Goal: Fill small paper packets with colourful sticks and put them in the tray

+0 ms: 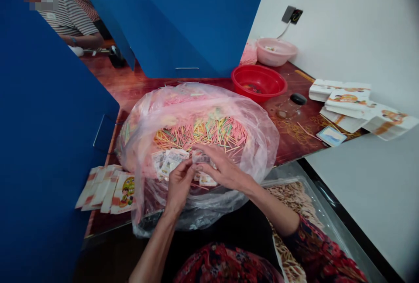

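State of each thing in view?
left hand: pinching small clear packet
right hand: thumb and fingers about same packet
large plastic bag: open, mouth spread
coloured sticks: loose, heaped in bag
red basin: uncovered, small bits inside
pink basin: uncovered
jar: black lid on
rubber bands: loose, scattered
left printed bags: flat, fanned
right printed bags: piled
clear bin: holding brown sticks

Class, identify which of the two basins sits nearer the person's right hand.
The red basin, close behind the plastic bag; the pale pink basin sits farther back, beside the white wall.
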{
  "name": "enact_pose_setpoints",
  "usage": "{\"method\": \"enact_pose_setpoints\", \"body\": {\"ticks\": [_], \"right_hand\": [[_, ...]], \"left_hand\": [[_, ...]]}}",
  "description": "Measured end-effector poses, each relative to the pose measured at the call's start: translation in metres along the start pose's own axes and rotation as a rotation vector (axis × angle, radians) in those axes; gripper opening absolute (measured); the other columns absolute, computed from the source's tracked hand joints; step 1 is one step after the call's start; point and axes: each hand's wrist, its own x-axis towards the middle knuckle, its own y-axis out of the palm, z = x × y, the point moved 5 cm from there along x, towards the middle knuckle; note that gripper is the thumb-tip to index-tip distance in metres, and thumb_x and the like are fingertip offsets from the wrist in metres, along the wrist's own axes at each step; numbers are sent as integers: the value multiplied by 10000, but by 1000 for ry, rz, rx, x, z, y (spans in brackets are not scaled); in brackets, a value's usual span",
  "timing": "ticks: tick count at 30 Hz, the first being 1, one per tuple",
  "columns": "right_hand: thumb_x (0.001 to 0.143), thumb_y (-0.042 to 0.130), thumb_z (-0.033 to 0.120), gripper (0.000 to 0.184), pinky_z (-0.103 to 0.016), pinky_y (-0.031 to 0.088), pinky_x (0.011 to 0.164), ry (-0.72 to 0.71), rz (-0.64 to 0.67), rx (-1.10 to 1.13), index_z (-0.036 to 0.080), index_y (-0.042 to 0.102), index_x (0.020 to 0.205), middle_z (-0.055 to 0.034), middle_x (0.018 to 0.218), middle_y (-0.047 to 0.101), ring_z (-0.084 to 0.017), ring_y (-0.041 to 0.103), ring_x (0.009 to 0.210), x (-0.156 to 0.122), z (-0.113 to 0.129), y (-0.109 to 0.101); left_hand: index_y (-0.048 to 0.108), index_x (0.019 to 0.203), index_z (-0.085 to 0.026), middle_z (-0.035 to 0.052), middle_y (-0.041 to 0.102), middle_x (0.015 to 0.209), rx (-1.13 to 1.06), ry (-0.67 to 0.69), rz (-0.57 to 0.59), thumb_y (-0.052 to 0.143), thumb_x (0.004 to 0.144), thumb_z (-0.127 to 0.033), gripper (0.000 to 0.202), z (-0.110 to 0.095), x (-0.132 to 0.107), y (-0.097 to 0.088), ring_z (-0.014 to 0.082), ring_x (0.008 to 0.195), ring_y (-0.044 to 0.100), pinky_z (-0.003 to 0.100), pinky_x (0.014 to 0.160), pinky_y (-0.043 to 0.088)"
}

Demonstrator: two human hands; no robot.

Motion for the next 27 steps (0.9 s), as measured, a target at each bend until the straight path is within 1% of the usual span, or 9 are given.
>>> {"method": "enact_pose_setpoints", "body": {"ticks": [3,5,7,9,12,17,21,24,27], "right_hand": [[972,608,325,520,-403,473,984,108,-174,191,274,433,1459,-98,1295,622,-233,608,1127,-3,-15,4],[941,627,324,335,-332,494,842,176,-258,288,239,569,1260,-47,1037,646,-194,618,919,-3,-27,8],[914,639,325,113,-289,452,719,212,-246,317,214,625,932,8,793,572,-163,549,749,-2,-34,14],[896,635,334,219,-274,407,654,261,-257,366,208,558,734,27,688,502,-149,481,674,-1,-40,17],[862,636,343,220,-266,401,630,345,-316,510,209,540,717,19,707,525,-151,483,673,-3,-46,18],[833,605,338,176,-261,363,601,381,-349,473,211,548,725,24,686,504,-151,460,657,-15,-61,22],[829,566,353,224,-285,324,607,422,-370,204,215,485,671,21,643,475,-165,454,639,-27,-80,27],[831,554,328,128,-304,371,664,440,-393,105,208,571,790,0,729,566,-186,517,696,-32,-88,30],[831,555,283,140,-318,417,712,447,-389,75,201,615,927,-11,801,612,-190,553,729,-34,-89,32]], "left_hand": [[723,1019,-189,35,779,886,-120,-75,11,805,741,-509,431,0,-2,1,175,731,703,282,654,566],[710,1001,-183,35,774,880,-162,-105,16,823,732,-502,432,0,-3,1,182,746,710,286,659,575],[707,1012,-177,42,774,894,-175,-129,35,835,725,-496,448,0,-4,2,190,768,715,297,674,583],[704,1040,-175,51,777,911,-186,-151,56,817,741,-511,463,1,-6,4,197,774,716,312,687,587],[712,1041,-173,57,777,927,-141,-106,54,757,792,-515,425,0,-5,2,201,815,714,330,758,583],[720,958,-192,53,746,938,319,164,-159,626,878,-445,282,-9,3,-30,197,850,668,324,820,538],[726,1113,-198,128,693,1071,900,393,-324,562,913,-387,321,-20,7,-56,293,1047,612,440,972,476],[689,1232,-165,167,668,1100,1191,375,-316,539,919,-353,395,-17,13,-62,339,1075,584,490,976,461],[696,1139,-149,136,684,989,1191,327,-287,541,914,-350,339,-10,19,-65,315,977,606,466,931,487]]}}
